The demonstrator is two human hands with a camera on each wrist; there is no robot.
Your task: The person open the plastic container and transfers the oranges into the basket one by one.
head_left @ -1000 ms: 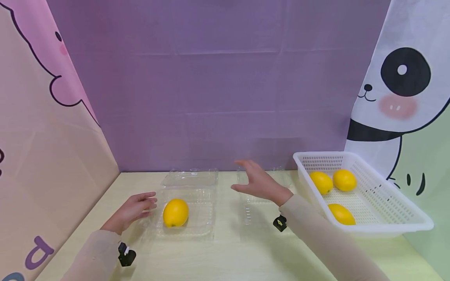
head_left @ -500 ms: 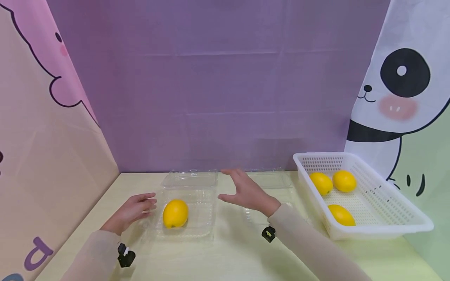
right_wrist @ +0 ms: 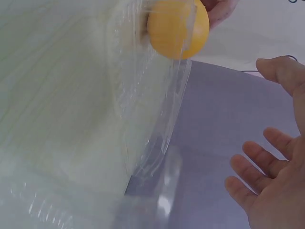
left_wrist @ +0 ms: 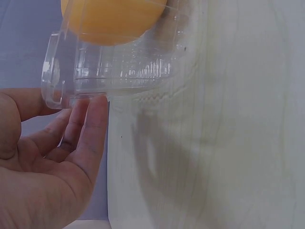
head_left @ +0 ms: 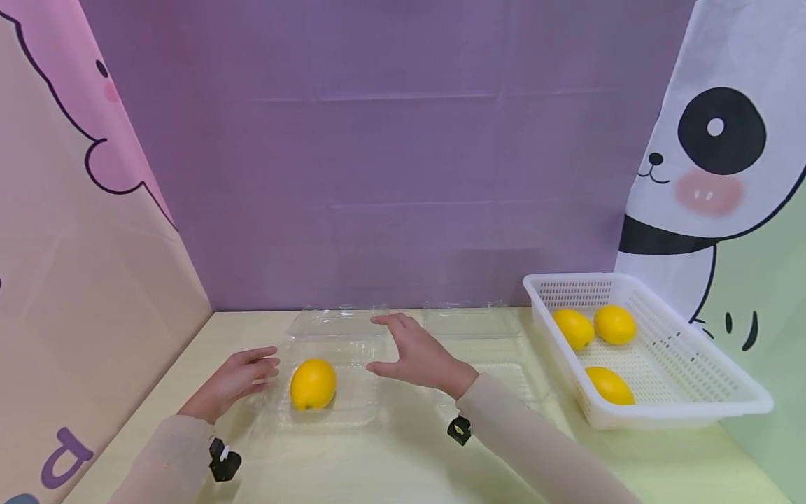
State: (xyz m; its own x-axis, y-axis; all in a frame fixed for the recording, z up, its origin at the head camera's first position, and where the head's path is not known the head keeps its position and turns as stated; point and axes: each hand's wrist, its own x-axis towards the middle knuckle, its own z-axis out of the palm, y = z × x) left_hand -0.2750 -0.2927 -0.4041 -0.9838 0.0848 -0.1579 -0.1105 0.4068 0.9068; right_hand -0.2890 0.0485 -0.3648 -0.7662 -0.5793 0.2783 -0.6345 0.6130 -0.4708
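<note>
In the head view a yellow lemon [head_left: 313, 384] lies in the left part of an open clear plastic clamshell box [head_left: 355, 404]. My left hand [head_left: 234, 379] is at this box's left side, fingers extended and relaxed. The left wrist view shows those fingertips [left_wrist: 97, 107] at the box's side wall, apparently touching it. My right hand [head_left: 418, 353] hovers over the box's right edge, thumb and fingers spread, holding nothing. In the right wrist view the palm faces the lemon [right_wrist: 178, 28] across a gap.
A second open clear clamshell box [head_left: 504, 378] stands to the right, partly behind the right forearm. At far right a white perforated basket [head_left: 686, 406] holds three lemons [head_left: 615, 325]. A purple cloth wall [head_left: 403, 175] closes off the table's back.
My right hand has moved left and slightly down, from over the right box towards the left box, still spread. My left hand and the lemon in the box have stayed put.
</note>
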